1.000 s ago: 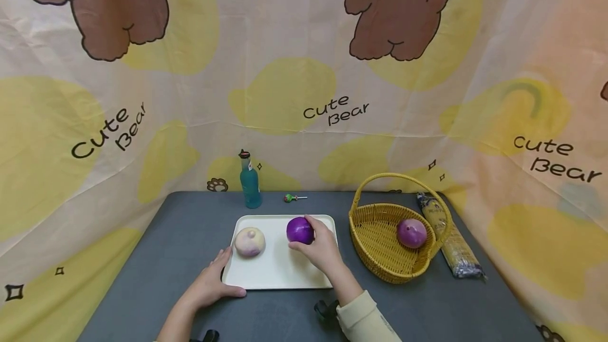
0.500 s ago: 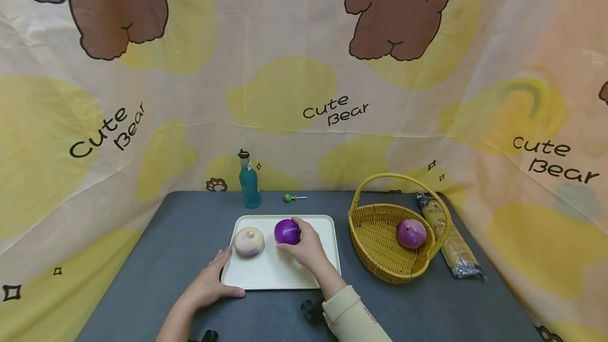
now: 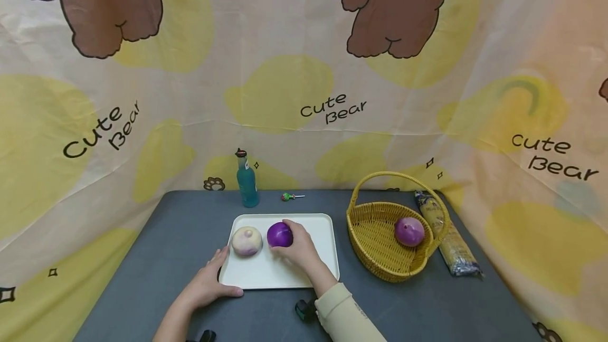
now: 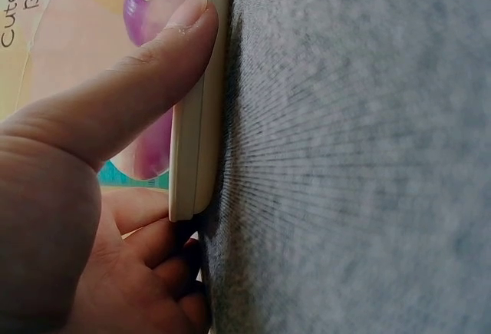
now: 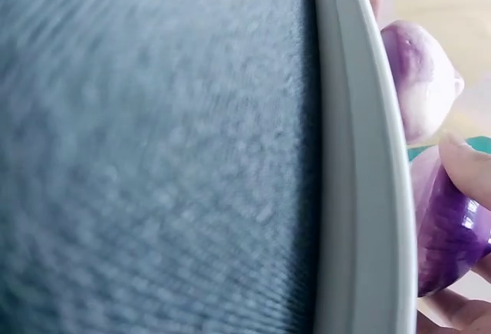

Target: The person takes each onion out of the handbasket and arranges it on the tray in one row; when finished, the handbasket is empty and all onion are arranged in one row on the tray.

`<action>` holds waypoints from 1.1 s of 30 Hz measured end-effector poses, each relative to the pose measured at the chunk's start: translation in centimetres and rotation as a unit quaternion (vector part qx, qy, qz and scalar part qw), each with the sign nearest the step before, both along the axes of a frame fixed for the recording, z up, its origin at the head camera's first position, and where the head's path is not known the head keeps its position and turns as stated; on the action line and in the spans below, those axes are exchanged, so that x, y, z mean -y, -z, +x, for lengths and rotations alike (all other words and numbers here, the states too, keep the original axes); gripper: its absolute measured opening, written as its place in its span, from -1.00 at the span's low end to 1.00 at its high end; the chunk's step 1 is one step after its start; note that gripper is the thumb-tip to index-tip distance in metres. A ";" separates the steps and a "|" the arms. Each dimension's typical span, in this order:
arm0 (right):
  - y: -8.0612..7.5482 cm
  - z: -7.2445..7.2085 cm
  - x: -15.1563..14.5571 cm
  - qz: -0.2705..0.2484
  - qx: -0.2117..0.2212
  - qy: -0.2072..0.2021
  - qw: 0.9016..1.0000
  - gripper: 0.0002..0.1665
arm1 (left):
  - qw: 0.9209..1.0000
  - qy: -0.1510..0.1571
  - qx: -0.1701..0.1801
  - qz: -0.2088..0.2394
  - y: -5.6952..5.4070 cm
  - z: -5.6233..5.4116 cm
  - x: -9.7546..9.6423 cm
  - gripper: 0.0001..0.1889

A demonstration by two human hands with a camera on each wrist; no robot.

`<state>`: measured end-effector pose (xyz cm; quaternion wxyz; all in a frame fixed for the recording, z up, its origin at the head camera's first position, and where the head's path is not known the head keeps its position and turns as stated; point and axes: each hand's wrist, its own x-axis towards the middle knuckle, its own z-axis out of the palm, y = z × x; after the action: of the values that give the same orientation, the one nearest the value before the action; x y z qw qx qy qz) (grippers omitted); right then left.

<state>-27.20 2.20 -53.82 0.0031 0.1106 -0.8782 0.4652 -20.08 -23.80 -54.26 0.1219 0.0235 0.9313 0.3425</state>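
Onion (image 3: pixel 279 235), deep purple and glossy, is pinched between the thumb and fingers of the right hand (image 3: pixel 296 247) at the white tray (image 3: pixel 266 272), just beside a pale onion (image 3: pixel 247 241); whether it is lifted cannot be told. The tray's near left corner is touched by the left hand (image 3: pixel 206 281), its thumb spread wide from its fingers. A third onion (image 3: pixel 409 231) is contained in the yellow basket (image 3: pixel 370 226) on the bench (image 3: pixel 256 315).
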 end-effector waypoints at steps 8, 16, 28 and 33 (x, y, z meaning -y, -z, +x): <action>-0.2 0.2 -0.2 0.034 0.006 -0.001 0.999 0.01 | 1.000 0.007 -0.003 0.005 0.1 0.0 0.1 0.37; -0.2 0.1 -0.1 0.037 0.008 0.001 0.999 0.04 | 1.000 0.001 0.002 0.005 0.0 -0.2 0.1 0.39; -0.9 0.5 -0.8 0.036 -0.011 -0.003 0.999 0.06 | 1.000 0.008 -0.008 0.012 0.0 -0.1 0.0 0.38; -1.7 1.1 -1.4 0.035 -0.030 -0.002 0.999 0.02 | 1.000 0.003 -0.001 0.010 0.1 -0.2 0.1 0.39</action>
<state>-26.13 3.56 -52.12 0.0248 0.1269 -0.8930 0.4311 -20.23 -23.93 -54.34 0.1219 0.0282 0.9279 0.3512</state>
